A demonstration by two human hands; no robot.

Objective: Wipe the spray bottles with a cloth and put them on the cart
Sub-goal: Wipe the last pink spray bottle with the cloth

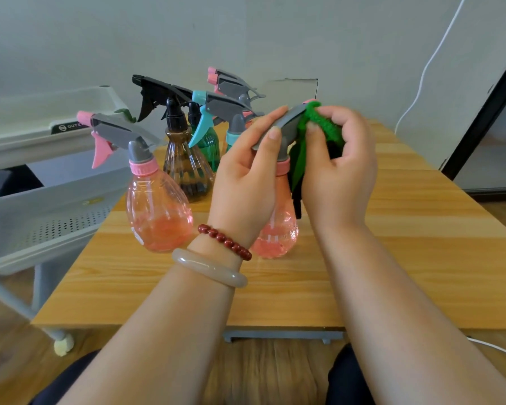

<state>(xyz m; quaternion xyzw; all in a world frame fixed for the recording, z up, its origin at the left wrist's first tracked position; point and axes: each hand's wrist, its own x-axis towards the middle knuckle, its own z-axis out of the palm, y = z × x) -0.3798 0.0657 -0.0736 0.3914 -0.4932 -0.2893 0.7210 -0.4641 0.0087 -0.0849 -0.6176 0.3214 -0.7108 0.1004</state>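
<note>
A pink spray bottle (278,229) with a grey trigger head stands in front of me on the wooden table (406,258). My left hand (246,176) grips its grey head from the left. My right hand (339,165) holds a green cloth (310,127) bunched against the front of that head. A second pink bottle (158,211) stands to the left. Behind it stand a brown bottle (187,168) with a black trigger, a green bottle (209,144) with a teal trigger, and more bottles partly hidden.
A grey cart (56,211) with a perforated shelf stands at the table's left edge; its upper tray (41,135) is higher up. A white cable (430,59) hangs on the wall at right. A dark door frame (485,112) is at far right.
</note>
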